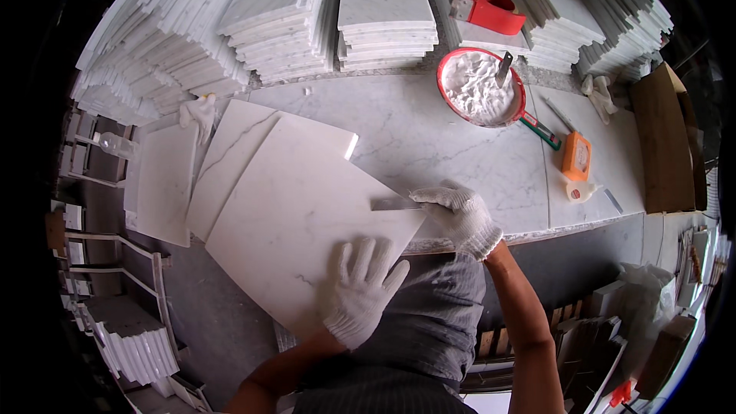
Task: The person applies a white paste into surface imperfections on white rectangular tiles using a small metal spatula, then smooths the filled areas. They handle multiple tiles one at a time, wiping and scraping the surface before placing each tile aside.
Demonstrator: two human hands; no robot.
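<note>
My right hand (458, 218), in a white knit glove, is closed round a flat-bladed scraper (387, 204). Its thin blade points left over the right corner of a white marble slab (287, 199). On the slab's near edge lies my left hand (363, 287), gloved too, fingers spread and holding nothing. A second slab with a grey vein (230, 157) lies partly under the first. Beyond them stands a red-rimmed bowl of white paste (481, 90), with a tool handle sticking up from it.
Stacks of marble slabs (387, 0) line the back, with a red tape dispenser (491, 11) on one. To the right are a green-handled tool (541, 130), an orange box (576, 156), a small white bottle (580, 191) and a cardboard box (663, 142). Spare gloves (199, 117) lie left.
</note>
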